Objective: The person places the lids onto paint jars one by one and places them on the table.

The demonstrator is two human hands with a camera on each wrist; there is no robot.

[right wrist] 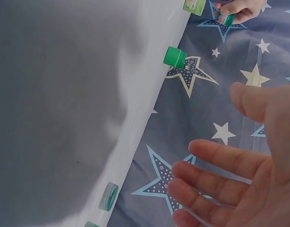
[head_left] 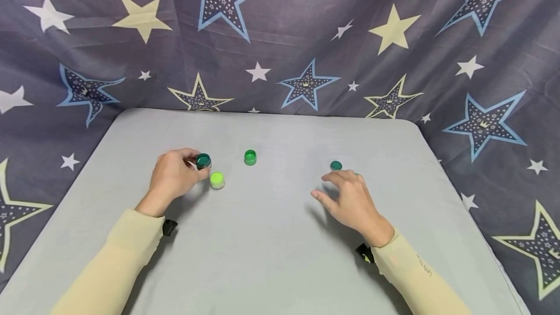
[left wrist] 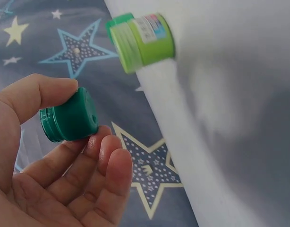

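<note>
My left hand [head_left: 172, 175] holds a dark green jar [head_left: 203, 160] between thumb and fingers; in the left wrist view the same jar [left wrist: 72, 116] is pinched at its sides. A light green jar [head_left: 217, 180] stands on the table just right of that hand, and in the left wrist view it [left wrist: 152, 41] shows a label. My right hand [head_left: 352, 204] hovers over the table, fingers apart and holding nothing. A dark green lid [head_left: 336, 165] lies just beyond its fingertips, and another green piece [head_left: 357, 174] is mostly hidden behind the hand.
A mid-green jar [head_left: 250, 157] stands on the grey table [head_left: 271, 256] between the hands, beyond the light green one. Behind the table's far edge hangs a dark cloth [head_left: 280, 38] with stars, which also shows along both sides.
</note>
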